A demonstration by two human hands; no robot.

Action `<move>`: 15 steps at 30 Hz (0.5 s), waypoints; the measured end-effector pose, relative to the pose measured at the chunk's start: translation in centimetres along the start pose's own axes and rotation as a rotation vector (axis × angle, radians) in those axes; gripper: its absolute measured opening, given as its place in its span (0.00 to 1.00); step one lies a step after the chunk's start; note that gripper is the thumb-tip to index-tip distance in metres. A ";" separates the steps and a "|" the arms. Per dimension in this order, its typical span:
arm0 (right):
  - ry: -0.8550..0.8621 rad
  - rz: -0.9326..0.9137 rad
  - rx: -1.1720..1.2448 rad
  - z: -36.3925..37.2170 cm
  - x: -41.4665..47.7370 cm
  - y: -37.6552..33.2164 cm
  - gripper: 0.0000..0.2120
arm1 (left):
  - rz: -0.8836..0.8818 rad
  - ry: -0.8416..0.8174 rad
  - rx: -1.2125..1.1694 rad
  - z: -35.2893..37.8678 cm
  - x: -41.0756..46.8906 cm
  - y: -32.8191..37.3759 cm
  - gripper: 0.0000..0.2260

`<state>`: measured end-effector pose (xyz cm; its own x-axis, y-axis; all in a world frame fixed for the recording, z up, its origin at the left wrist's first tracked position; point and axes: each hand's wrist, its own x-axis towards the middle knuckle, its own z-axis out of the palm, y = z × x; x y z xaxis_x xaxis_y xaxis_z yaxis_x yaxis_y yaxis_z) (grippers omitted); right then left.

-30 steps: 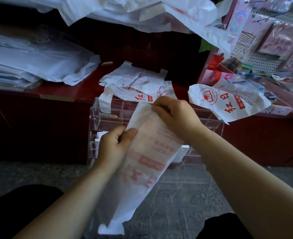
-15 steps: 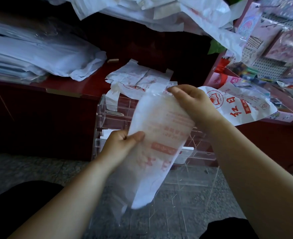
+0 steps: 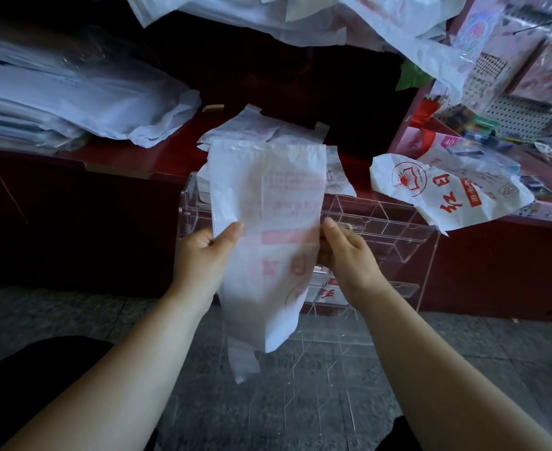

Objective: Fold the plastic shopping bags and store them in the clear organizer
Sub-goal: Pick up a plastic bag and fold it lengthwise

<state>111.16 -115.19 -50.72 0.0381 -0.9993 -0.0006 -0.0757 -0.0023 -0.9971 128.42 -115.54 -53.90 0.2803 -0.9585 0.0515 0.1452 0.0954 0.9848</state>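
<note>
A white plastic bag (image 3: 268, 219) printed in red is held upright in front of the clear organizer (image 3: 385, 222). Its long axis runs from 12 to 6 o'clock, with the straight end up at 12 and the narrower tail hanging loose at 6. Its left edge is pinched by the left hand (image 3: 203, 255), thumb on the near face and fingers behind. Its right edge is gripped by the right hand (image 3: 349, 258), of which only the thumb and knuckles are seen (the fingertips are hidden behind the plastic). The red print shows only faintly through the layers and cannot be read. The organizer's left part is covered by the bag; compartments are seen at 3 o'clock of it, and what lies in the lower ones is hard to make out. Another printed bag (image 3: 447, 193) lies on the red counter (image 3: 362, 167) at 2 o'clock, and crumpled bags (image 3: 255, 128) lie at 12 — partly hidden by the held one.
</note>
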 end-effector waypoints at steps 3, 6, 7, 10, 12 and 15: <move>-0.128 0.041 -0.114 0.2 -0.7 1.1 0.03 | -0.028 0.044 -0.046 0.0 0.3 0.1 0.11; -0.095 0.132 -0.220 0.9 -1.0 2.4 0.08 | -0.049 0.042 -0.118 0.0 0.4 0.2 0.09; -0.054 0.135 -0.221 0.9 -0.9 2.8 0.11 | -0.061 0.054 -0.138 0.0 0.5 0.1 0.09; 0.054 0.125 -0.178 0.2 -0.8 3.1 0.17 | -0.081 0.094 -0.181 -0.2 0.9 0.1 0.09; 0.082 0.138 -0.096 -0.7 -0.8 3.4 0.16 | -0.095 0.114 -0.209 -0.2 1.1 0.0 0.09; -0.100 0.193 0.068 -1.8 -1.2 4.2 0.22 | -0.120 0.140 -0.278 -0.1 1.4 0.1 0.08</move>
<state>109.04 -114.07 -54.79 0.1280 -0.9723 -0.1955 -0.0237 0.1941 -0.9807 128.89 -116.83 -53.79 0.3707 -0.9228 -0.1048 0.4333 0.0720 0.8984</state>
